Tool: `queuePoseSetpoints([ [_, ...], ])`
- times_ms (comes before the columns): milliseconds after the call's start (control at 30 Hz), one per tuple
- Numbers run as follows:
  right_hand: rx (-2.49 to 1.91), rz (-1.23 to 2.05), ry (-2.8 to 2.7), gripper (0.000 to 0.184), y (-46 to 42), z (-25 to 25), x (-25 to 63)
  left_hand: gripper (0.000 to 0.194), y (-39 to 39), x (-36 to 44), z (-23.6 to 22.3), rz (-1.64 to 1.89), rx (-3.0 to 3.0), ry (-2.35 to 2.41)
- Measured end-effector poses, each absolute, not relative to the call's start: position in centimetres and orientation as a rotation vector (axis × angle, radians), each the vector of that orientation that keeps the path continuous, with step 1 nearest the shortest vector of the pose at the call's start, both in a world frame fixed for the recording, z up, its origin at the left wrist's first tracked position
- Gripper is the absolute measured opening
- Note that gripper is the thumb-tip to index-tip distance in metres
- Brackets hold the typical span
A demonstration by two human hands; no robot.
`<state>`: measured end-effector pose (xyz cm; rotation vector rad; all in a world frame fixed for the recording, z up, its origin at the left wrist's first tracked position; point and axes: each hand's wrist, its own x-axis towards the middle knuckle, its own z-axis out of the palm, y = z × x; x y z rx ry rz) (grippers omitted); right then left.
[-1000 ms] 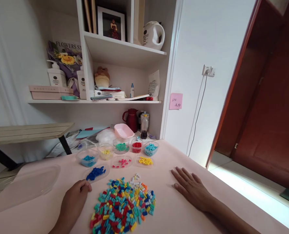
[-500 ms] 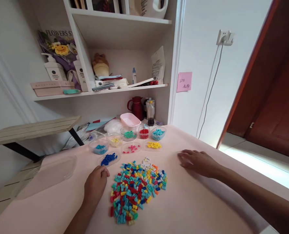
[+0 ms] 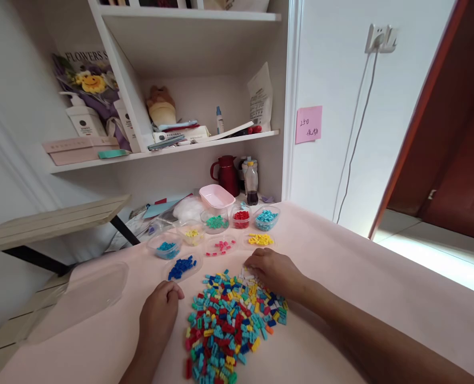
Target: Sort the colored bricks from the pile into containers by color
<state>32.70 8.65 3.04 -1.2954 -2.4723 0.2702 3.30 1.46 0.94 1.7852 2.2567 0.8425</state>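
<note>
A heap of small toy building bricks [image 3: 224, 325] in mixed colours lies on the pink-covered table. My left hand [image 3: 160, 309] rests closed beside the heap's left edge, fingers curled in; nothing shows in it. My right hand [image 3: 274, 271] lies over the heap's far right part, fingers bent together and pointing left. Its fingertips are at a few white bricks [image 3: 245, 274]; whether one is pinched is hidden. Just beyond, yellow bricks [image 3: 260, 239] lie in a shallow clear tray. Dark blue bricks [image 3: 183, 266] fill another tray near my left hand.
Clear tubs hold light-blue bricks [image 3: 266, 218], red bricks [image 3: 241, 218], green bricks [image 3: 216, 222] and others. Behind them stand a pink basin [image 3: 217, 197], a red jug [image 3: 227, 176] and a bottle [image 3: 251, 184]. A clear lid [image 3: 80, 296] lies at left, under a shelf unit [image 3: 205, 140].
My right hand has moved left from the table's bare right side onto the heap's far edge, at the white bricks. My left hand stays closed in place. The view has shifted slightly.
</note>
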Motion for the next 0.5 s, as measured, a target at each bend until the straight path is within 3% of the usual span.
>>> queuePoseSetpoints([
  [200, -1.046, 0.557, -2.392, 0.029, 7.7, 3.5, 34.3, 0.025, 1.6, 3.2, 0.9, 0.858, 1.723, 2.23],
  [500, -0.896, 0.366, -2.606, 0.027, 6.0, 3.2, 33.2, 0.025, 1.6, 3.4, 0.9, 0.916, 1.696, 2.22],
])
